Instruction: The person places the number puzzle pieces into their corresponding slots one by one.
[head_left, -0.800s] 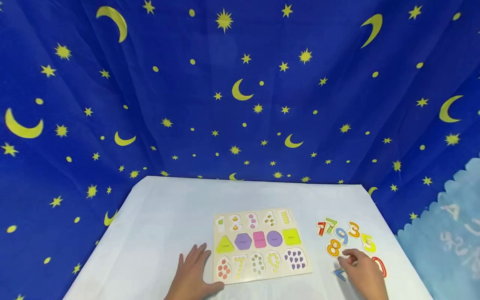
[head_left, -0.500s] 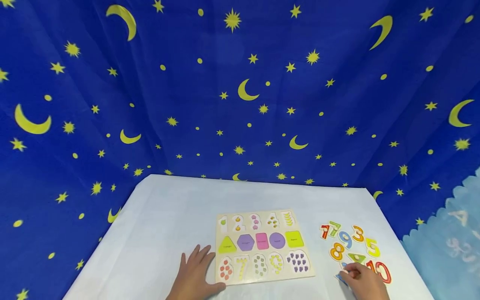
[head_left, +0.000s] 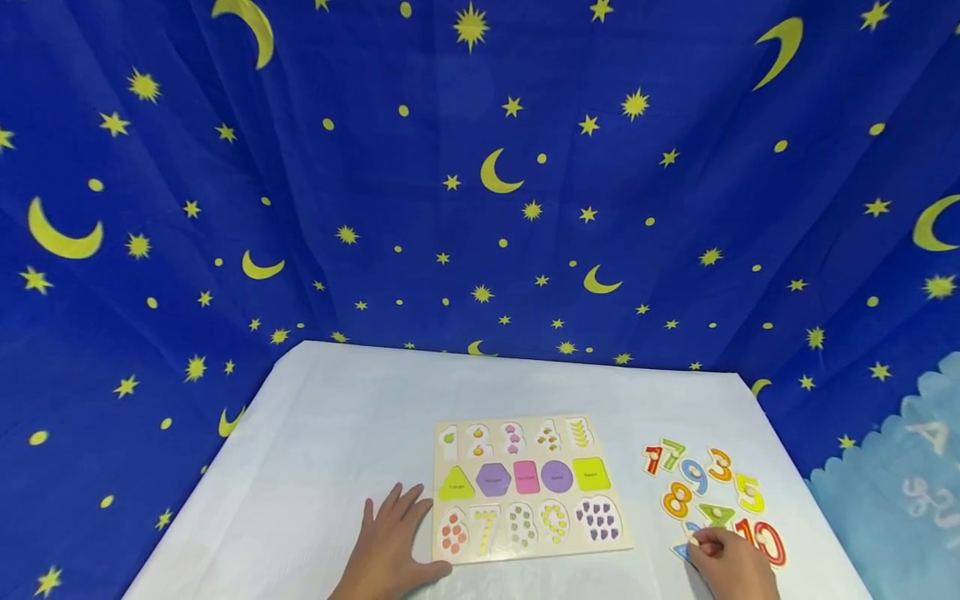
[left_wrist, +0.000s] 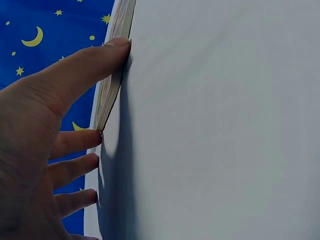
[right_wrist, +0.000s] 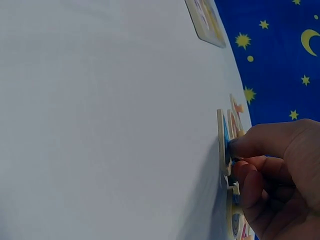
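Note:
In the head view a wooden puzzle board (head_left: 627,543) lies flat, with printed numbers, fruit and coloured shapes. My left hand (head_left: 390,537) rests at its left side, fingers spread and thumb at the near left corner. The left wrist view shows that thumb (left_wrist: 117,47) against the board's edge (left_wrist: 112,92). To the right of the board, my right hand (head_left: 727,560) pinches a blue number piece (head_left: 681,551) between thumb and fingers, partly covering it. In the right wrist view the blue piece (right_wrist: 223,145) stands edge-on beside the thumb.
Around the right hand lie an orange 8 (head_left: 677,501), a blue 9 (head_left: 694,476), an orange 3 (head_left: 719,464), a yellow 5 (head_left: 749,492), a green piece (head_left: 716,515) and a red 10 (head_left: 768,543). A blue starry cloth (head_left: 480,208) hangs behind the white table (head_left: 360,400).
My right hand has moved a little toward me from beside the orange 8 and taken hold of the blue piece, uncovering the green piece. The left hand stays by the board.

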